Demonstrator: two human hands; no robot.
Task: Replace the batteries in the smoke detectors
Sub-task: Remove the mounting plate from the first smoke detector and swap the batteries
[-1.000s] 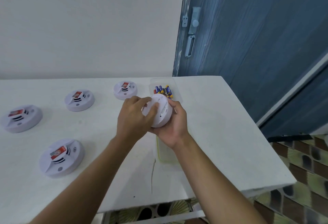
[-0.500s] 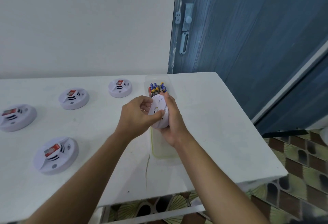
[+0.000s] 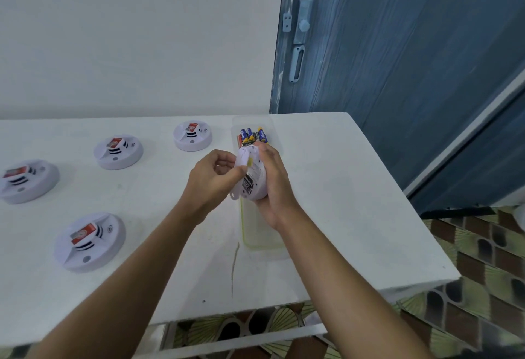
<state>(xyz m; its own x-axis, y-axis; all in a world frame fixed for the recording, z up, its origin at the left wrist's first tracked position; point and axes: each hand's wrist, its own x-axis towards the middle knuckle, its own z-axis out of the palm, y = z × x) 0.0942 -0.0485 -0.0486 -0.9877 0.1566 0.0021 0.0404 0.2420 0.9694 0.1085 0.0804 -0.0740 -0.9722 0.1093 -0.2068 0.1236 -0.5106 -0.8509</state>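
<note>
My right hand (image 3: 277, 188) grips a smoke detector (image 3: 255, 179) on edge above the clear tray (image 3: 261, 243). My left hand (image 3: 210, 179) pinches its white back plate (image 3: 241, 161). Four other detectors (image 3: 89, 242) sit on the desk (image 3: 341, 188), left of the tray. Batteries (image 3: 252, 135) lie at the tray's far end.

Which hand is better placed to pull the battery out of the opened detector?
Left, probably. The right hand cradles the detector from behind, while the left hand pinches the opened cover right beside the exposed battery.
</note>
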